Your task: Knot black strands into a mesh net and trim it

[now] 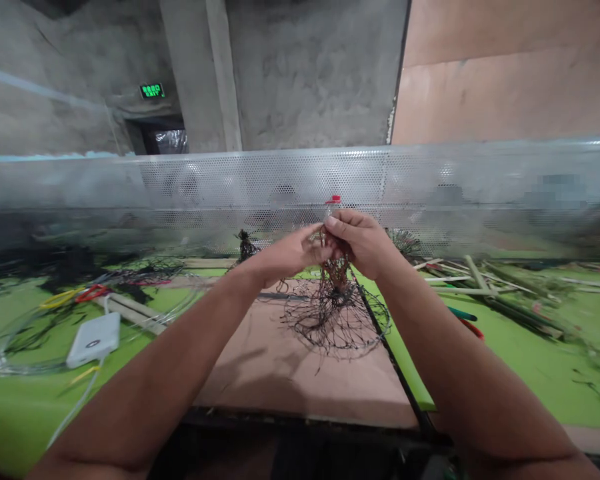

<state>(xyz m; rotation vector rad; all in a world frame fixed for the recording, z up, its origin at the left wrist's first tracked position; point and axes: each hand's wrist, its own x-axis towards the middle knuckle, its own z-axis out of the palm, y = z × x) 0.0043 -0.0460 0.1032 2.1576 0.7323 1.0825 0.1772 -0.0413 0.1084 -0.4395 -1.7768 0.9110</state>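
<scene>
A small round black net on a thin wire hoop hangs over a brown board, its gathered top raised between both hands. My left hand pinches the top of the net from the left. My right hand is closed on the same gathered top from the right, fingers curled. The two hands touch each other above the board. A thin dark rod runs from the net toward me along the board's right edge.
A green mat covers the table. A white power bank with cables lies at left, beside red and yellow handled tools and black netting scraps. Bamboo sticks lie at right. A perforated metal screen crosses the back.
</scene>
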